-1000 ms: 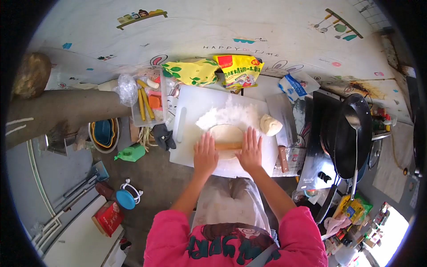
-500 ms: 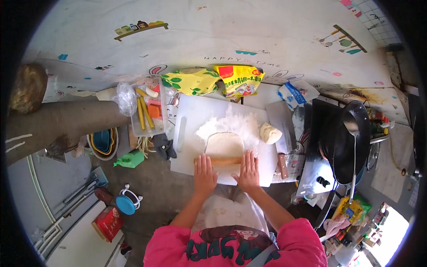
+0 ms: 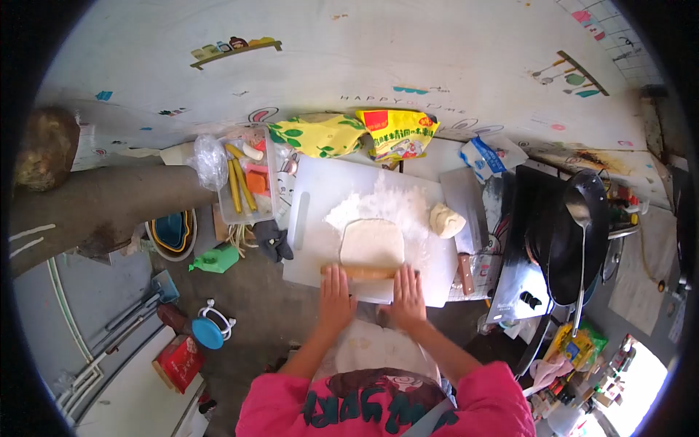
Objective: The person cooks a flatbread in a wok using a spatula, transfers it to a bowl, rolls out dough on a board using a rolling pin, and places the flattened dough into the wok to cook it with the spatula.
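A wooden rolling pin lies crosswise near the front edge of the white cutting board. Both my hands rest on its ends, fingers stretched out flat rather than wrapped round: my left hand on the left end, my right hand on the right end. Just beyond the pin lies a flattened, rounded sheet of dough. White flour is scattered behind the sheet. At the right of the board sits a lump of dough.
A cleaver lies along the board's right edge. Further right, a wok with a ladle in it stands on a cooktop. A plastic bin and yellow bags line the back and left.
Both hands and the rolling pin have drawn back toward my body, baring more of the dough sheet's near part. The whole view has shifted slightly.
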Motion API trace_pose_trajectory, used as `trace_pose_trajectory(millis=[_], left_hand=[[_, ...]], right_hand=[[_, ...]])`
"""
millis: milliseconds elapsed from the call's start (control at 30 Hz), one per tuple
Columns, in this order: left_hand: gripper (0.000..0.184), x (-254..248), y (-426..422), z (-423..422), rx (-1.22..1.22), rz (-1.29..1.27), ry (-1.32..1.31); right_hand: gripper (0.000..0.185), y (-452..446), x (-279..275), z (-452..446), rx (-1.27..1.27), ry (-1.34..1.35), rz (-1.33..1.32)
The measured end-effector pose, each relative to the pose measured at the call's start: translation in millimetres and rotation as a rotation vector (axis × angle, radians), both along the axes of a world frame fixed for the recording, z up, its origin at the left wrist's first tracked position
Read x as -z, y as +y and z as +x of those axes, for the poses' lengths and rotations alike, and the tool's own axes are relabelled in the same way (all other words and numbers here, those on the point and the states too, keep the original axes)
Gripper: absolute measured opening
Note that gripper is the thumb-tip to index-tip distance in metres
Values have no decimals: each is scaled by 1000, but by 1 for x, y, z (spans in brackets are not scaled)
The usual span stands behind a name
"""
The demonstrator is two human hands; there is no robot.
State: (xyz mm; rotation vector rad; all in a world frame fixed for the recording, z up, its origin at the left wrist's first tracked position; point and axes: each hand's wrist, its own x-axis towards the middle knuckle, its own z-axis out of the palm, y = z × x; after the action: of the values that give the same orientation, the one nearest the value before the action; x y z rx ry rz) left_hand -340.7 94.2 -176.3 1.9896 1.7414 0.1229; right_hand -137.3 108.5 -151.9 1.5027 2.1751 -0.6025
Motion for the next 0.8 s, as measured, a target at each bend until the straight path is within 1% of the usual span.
trace_pose_trajectory(millis=[33,100,133,167,200,233,267,300,367,433,467,500,533,567,600,633,700,767,800], left_hand=[[68,-1,3,-1,12,23,-7],[67,0,10,-6,45,48,-19],[68,15,35,-6,53,75,-11],[67,22,69,-2,22,133,23],[67,25,103,4,-7,185,59],[67,23,140,10,-74,237,61],[68,19,172,13,-124,280,46],[69,19,195,15,-183,319,15],[68,27,207,17,-216,328,103],[68,26,168,14,-168,283,82],[68,23,142,13,-154,271,70],[69,19,109,11,-82,158,79],[69,16,74,9,-42,148,78],[67,5,40,5,-29,76,2],[68,13,7,1,-22,179,-48],[68,16,-4,0,-17,148,-27],[69,18,-19,-4,-4,69,23],[69,7,33,2,-6,58,62],[69,11,65,6,-21,126,82]], right_hand=[[104,-10,-2,0,45,63,-48],[108,4,11,4,88,226,96],[107,32,12,3,127,246,132],[102,66,18,2,111,173,188],[95,98,28,-2,51,10,341],[87,130,36,-2,160,205,410],[79,166,25,-6,139,85,390],[75,189,38,-6,175,143,449],[77,203,43,-3,180,139,473],[78,182,29,-7,233,151,452],[78,149,28,-5,189,89,429],[81,110,33,-1,186,169,383],[87,70,29,1,105,93,321],[96,39,11,0,75,61,171],[102,7,16,3,95,126,62],[105,-18,18,5,62,160,116],[103,-14,12,6,89,194,58],[98,34,10,2,57,95,99],[92,64,19,2,84,96,190]])
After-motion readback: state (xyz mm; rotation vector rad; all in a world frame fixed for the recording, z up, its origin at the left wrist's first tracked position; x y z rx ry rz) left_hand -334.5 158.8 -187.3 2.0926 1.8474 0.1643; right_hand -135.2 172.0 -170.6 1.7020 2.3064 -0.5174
